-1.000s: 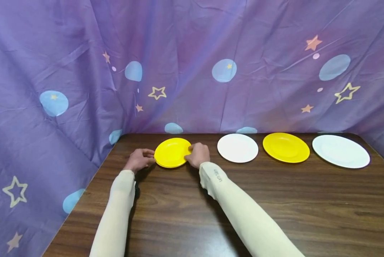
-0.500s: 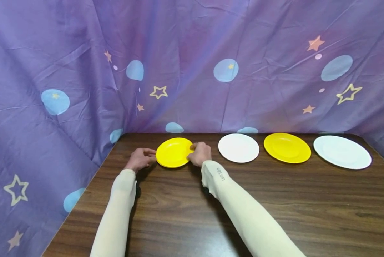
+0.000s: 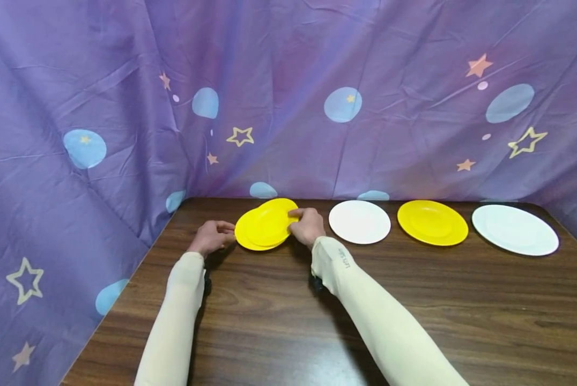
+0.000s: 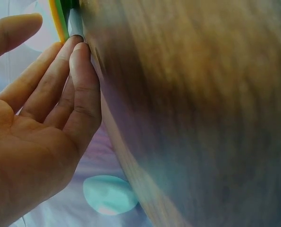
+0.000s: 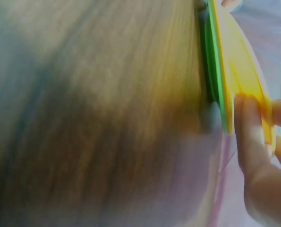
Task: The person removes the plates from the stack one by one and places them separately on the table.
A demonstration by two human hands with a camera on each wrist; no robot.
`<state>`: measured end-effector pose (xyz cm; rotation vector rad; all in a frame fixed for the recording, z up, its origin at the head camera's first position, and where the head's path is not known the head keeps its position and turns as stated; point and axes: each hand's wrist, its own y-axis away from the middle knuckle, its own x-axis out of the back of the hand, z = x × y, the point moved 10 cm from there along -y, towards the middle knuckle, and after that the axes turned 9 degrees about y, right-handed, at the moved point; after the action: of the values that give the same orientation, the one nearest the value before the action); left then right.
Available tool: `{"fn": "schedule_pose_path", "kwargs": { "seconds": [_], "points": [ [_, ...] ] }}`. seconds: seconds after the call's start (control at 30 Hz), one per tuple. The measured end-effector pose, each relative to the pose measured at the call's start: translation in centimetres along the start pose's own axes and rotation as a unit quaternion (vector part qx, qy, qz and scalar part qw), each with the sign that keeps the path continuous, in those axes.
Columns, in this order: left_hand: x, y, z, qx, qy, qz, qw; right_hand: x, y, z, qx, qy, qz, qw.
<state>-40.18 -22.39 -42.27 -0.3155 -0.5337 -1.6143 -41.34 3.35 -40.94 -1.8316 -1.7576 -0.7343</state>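
Note:
At the far left of the table, my right hand [image 3: 309, 228] pinches the right rim of an upper yellow plate [image 3: 271, 221] between thumb and fingers. That plate is tilted and shifted back and right over a lower yellow plate [image 3: 241, 234]. Below them, a green plate edge [image 5: 213, 61] shows in the right wrist view; how many plates lie in the stack is hidden. My left hand [image 3: 210, 237] rests at the stack's left rim with fairly straight fingers. In the left wrist view its fingertips [image 4: 76, 45] touch the stack's edge, while the thumb stands apart.
Along the back edge of the brown wooden table [image 3: 414, 321] lie a white plate [image 3: 359, 222], another yellow plate [image 3: 432, 222] and a second white plate [image 3: 515, 229], in a row to the right. A purple curtain [image 3: 288, 107] hangs directly behind and at the left.
The upper yellow plate has come off its place on the lower one, rising and sliding back and right with my right hand. My left hand has stayed at the stack's left rim.

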Motion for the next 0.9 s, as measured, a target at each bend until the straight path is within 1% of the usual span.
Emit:
{"fn": "schedule_pose_path", "kwargs": {
  "seconds": [0.07, 0.2, 0.3, 0.5, 0.63, 0.8, 0.9],
  "points": [
    [0.0, 0.0, -0.1, 0.000, -0.001, 0.000, 1.0000, 0.1, 0.0, 0.0, 0.006, 0.000, -0.003, 1.0000],
    [0.0, 0.2, -0.3, 0.004, 0.002, 0.000, 1.0000, -0.1, 0.1, 0.4, -0.002, -0.012, -0.015, 0.9998],
    [0.0, 0.1, -0.2, 0.001, 0.001, -0.004, 1.0000, 0.1, 0.1, 0.6, -0.005, -0.029, -0.021, 0.9993],
    [0.2, 0.2, 0.1, 0.000, 0.005, -0.008, 1.0000, 1.3, 0.1, 0.4, 0.006, -0.064, -0.008, 0.9979],
    [0.4, 0.2, -0.1, 0.007, 0.009, -0.009, 0.9999, 1.8, 0.2, 0.7, -0.001, -0.101, -0.004, 0.9949],
    [0.3, 0.1, -0.3, 0.012, 0.006, -0.012, 0.9998, 2.2, 0.5, 1.0, -0.010, -0.140, -0.020, 0.9898],
    [0.1, 0.0, -0.4, 0.012, 0.002, -0.014, 0.9998, 2.8, 0.6, 1.3, -0.008, -0.163, -0.032, 0.9861]
  ]
}}
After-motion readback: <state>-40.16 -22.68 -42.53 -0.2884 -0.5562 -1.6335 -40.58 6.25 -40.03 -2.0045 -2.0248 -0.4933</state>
